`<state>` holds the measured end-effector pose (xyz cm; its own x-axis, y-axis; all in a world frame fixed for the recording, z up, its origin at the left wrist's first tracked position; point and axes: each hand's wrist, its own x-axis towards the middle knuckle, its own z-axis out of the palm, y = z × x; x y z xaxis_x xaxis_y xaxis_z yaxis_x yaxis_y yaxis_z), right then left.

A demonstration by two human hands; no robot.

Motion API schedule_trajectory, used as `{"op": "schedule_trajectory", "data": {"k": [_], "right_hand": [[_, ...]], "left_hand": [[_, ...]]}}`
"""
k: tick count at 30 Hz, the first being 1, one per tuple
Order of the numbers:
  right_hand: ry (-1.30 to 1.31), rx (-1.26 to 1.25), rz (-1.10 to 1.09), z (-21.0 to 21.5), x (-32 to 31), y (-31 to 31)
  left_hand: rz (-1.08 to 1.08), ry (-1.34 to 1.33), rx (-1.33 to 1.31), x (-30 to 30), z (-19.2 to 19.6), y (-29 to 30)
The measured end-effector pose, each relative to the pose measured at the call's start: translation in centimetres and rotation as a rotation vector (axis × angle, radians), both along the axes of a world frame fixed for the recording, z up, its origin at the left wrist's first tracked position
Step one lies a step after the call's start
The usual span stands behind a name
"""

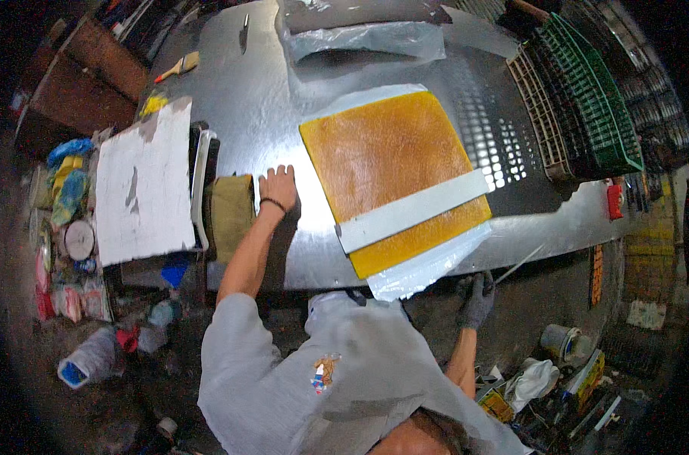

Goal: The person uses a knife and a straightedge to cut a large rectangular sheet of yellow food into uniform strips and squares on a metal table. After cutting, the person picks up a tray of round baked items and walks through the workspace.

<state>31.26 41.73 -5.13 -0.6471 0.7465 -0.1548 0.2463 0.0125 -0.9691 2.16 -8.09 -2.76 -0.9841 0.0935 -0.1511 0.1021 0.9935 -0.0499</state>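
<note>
My bare left hand (277, 188), with a dark band at the wrist, rests palm down on the shiny metal tabletop (284, 262), holding nothing. To its right lies a square amber-yellow sheet (394, 152) on clear plastic film (428, 269). A flat pale metal bar (413, 210) lies slantwise across the sheet's near part; neither hand touches it. My right hand (476, 300), in a dark grey glove, is at the table's near edge. It is closed on a long, thin, blade-like tool (520, 261) pointing up and right; its handle is hidden in the glove.
A worn white board (143, 186) and a folded brown cloth (231, 216) lie left of my arm. A paintbrush (179, 67) is at the far left. Green and dark plastic crates (587, 98) stand at the right. A bucket (563, 343) and clutter are on the floor.
</note>
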Motion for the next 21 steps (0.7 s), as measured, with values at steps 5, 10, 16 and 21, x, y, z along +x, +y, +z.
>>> {"op": "schedule_trajectory", "data": {"k": [5, 10, 16, 21], "right_hand": [[0.135, -0.308, 0.057, 1.3, -3.8, 3.5], [-0.022, -0.203, 0.050, 2.5, -8.6, 6.3], [-0.536, 0.216, 0.228, 5.6, -13.7, 6.6], [-0.413, 0.108, 0.175, -1.6, -14.7, 10.8]], "left_hand": [[-0.053, 0.036, 0.108, 17.2, -1.1, 0.2], [0.061, -0.053, 0.030, 32.7, 0.5, 0.4], [0.859, 0.070, 0.355, 44.3, -2.3, -3.0], [0.612, 0.082, 0.231, 40.7, -4.0, -1.8]]}}
